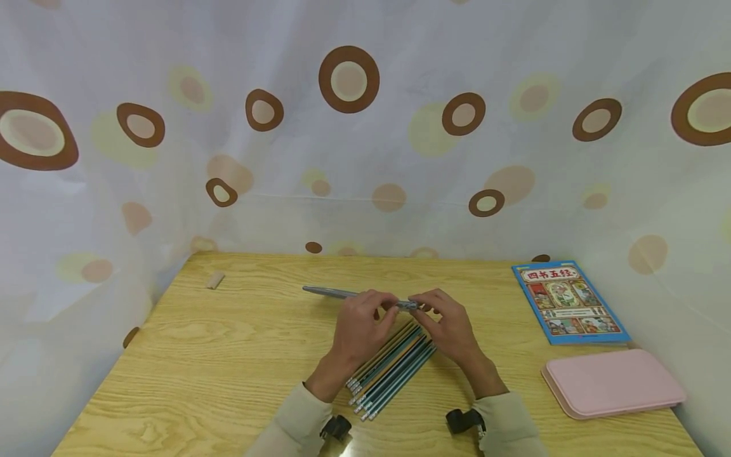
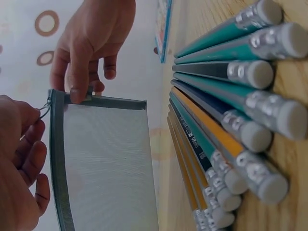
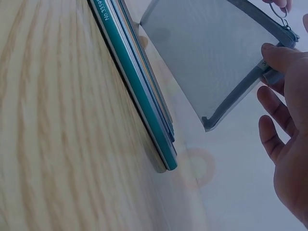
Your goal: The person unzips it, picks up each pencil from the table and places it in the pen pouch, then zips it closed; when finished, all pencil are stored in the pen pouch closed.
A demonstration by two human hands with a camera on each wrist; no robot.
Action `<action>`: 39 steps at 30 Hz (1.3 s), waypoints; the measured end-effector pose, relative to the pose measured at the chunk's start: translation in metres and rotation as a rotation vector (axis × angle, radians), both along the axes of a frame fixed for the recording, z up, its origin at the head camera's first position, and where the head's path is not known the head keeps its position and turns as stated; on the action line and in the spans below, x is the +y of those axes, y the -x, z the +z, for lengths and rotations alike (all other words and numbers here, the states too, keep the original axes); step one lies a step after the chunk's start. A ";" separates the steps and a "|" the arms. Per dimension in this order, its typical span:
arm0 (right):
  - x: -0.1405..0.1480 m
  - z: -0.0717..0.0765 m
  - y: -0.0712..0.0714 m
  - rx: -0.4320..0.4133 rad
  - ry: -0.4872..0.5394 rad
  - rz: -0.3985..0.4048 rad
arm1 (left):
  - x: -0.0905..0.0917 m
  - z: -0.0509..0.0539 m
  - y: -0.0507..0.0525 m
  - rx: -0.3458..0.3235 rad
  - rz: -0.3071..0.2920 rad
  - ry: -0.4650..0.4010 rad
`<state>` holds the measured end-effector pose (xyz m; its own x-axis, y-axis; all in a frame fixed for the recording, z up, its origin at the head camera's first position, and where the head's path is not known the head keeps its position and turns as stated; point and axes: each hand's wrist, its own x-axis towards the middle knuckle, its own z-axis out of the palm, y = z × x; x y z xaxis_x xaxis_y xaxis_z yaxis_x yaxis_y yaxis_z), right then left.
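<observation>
Pencils (image 2: 211, 84) lie in a loose bundle along the right of the left wrist view, white eraser ends nearest, just beside a sheer zip pouch (image 2: 110, 163). Here the left hand (image 2: 19, 163) pinches the ring pull (image 2: 44, 111) at the pouch's corner, its other fingers bent, while the right hand (image 2: 94, 43) lays its thumb over the dark edge strip near that same corner. No pencil shows through the pale panel, so the bundle looks gathered but wholly outside the pouch; the zip seems to be the part being worked, unfinished, and I cannot tell whether its edge is parted. The right wrist view shows the right hand pinching the strip between thumb and finger, its remaining fingers half bent and holding nothing, with the pouch up off the wood. In the head view, both hands meet above the bundle's far end, and the pouch points out leftward, nearly edge-on. The desk (image 1: 245, 355) is yellowish, grained wood; a small block (image 1: 215, 280) sits at its far left, a blue-edged book (image 1: 568, 304) at the far right and a pink case (image 1: 613, 384) nearer. Pale sheeting (image 1: 400, 146) with brown rings screens 3 sides.
</observation>
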<state>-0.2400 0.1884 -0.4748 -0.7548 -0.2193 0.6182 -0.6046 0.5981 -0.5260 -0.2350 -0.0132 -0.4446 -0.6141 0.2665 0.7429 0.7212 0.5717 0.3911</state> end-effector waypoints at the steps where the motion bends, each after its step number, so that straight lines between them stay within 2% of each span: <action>1: 0.000 -0.001 0.000 0.005 -0.001 -0.002 | 0.000 0.000 0.000 -0.004 0.002 0.000; 7: 0.002 -0.006 0.004 0.082 -0.009 0.021 | -0.002 -0.001 0.003 -0.016 0.019 0.002; 10: 0.002 -0.007 0.005 0.096 -0.010 0.040 | -0.005 -0.004 0.005 -0.052 0.031 0.013; 15: 0.006 -0.010 0.005 0.085 -0.022 0.065 | -0.016 -0.008 0.011 -0.130 0.093 0.031; 20: 0.014 -0.011 0.006 0.113 -0.043 0.066 | -0.033 -0.009 0.017 -0.160 0.167 0.060; 28: 0.028 -0.006 0.004 0.083 -0.058 0.002 | -0.066 -0.006 0.024 -0.154 0.242 0.079; 35: 0.042 -0.008 0.006 0.097 -0.060 -0.059 | -0.095 -0.010 0.025 -0.251 0.312 0.053; 39: 0.048 -0.011 0.008 0.092 -0.071 -0.074 | -0.107 -0.011 0.024 -0.279 0.337 0.043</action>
<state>-0.2484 0.2365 -0.4861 -0.7116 -0.2109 0.6702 -0.6009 0.6768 -0.4252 -0.2589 -0.1198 -0.4559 -0.8479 0.0442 0.5284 0.3616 0.7770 0.5152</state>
